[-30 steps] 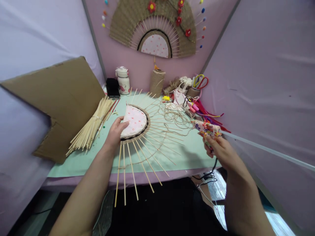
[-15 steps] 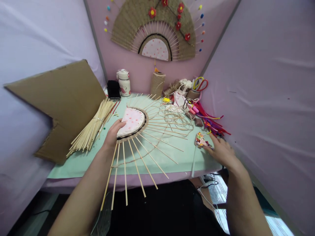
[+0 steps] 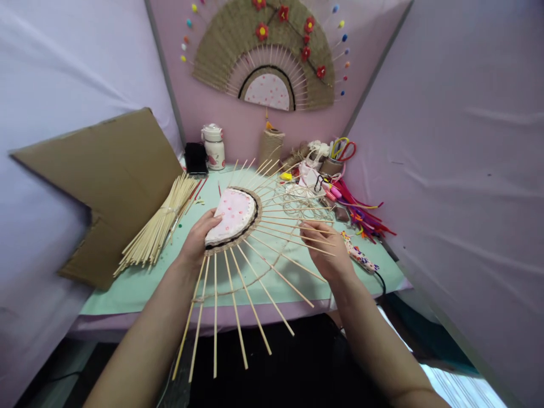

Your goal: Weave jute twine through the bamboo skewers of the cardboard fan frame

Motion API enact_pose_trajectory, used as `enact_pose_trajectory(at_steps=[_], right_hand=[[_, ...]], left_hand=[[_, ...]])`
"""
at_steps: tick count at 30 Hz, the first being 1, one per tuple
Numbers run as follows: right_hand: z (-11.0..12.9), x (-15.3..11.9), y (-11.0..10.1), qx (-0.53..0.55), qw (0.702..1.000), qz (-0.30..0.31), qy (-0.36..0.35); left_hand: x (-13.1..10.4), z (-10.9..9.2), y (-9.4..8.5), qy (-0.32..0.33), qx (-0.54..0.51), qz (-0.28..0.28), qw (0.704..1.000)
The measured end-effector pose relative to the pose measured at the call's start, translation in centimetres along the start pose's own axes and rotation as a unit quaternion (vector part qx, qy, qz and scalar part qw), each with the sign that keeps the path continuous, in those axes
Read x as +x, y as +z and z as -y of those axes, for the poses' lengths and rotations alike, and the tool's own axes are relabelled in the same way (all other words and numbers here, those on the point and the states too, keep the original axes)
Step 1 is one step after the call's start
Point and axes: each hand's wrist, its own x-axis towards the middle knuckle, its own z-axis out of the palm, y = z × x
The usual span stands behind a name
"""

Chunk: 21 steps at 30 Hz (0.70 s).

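My left hand (image 3: 200,237) grips the fan frame by the flat edge of its pink-spotted half-round centre (image 3: 233,215), thumb on top. Thin wooden sticks spread from a woven rim with a black band, and a twine strand crosses the lower sticks. On the right, my right hand (image 3: 325,246) is closed at the sticks' outer part, fingertips pinched by the twine; the sticks partly cover it. Just beyond that hand, a patterned glue gun (image 3: 360,256) with a black cord lies on the table.
A bundle of sticks (image 3: 159,226) and folded cardboard (image 3: 114,187) lie left. Behind are a white bottle (image 3: 214,148), a twine spool (image 3: 271,148) and a scissors holder (image 3: 332,165). Colourful pipe cleaners (image 3: 363,212) lie right. A finished fan (image 3: 267,56) hangs on the back wall.
My right hand has moved left from beside the glue gun to the sticks and closed there. The glue gun now lies turned, its body in view. The fan frame has shifted slightly.
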Motion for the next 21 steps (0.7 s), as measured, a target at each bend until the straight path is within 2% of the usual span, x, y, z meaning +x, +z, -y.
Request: enact_pose_trajectory(at_steps=[4,9,21], right_hand=[[0.3,-0.1,0.6,0.025,0.999,0.028,0.030],[0.2,-0.3,1.2,0.056,0.997,0.018,0.058],[-0.3,-0.4,0.9,0.077,0.994,0.058,0.057]], left_hand=[[-0.2,-0.2,0.1,-0.003,0.006,0.007,1.000],[-0.4,-0.4,0.3,0.002,0.015,0.001,1.000],[-0.5,-0.5,0.5,-0.005,0.017,0.015,1.000]])
